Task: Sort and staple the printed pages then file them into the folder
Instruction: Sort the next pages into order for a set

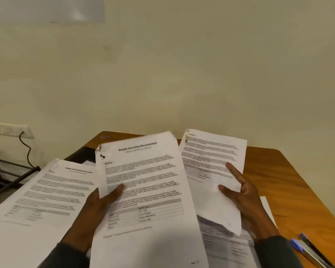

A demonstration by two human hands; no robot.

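Pages over table — socket, cable left

Rt of table bare; paper stack blocks left.

A wooden table is standing against a cream wall. A black cable is hanging from a white wall socket.

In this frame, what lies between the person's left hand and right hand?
In the head view, the titled page held by the left hand fills most of that stretch, overlapping the second page that the right hand holds.
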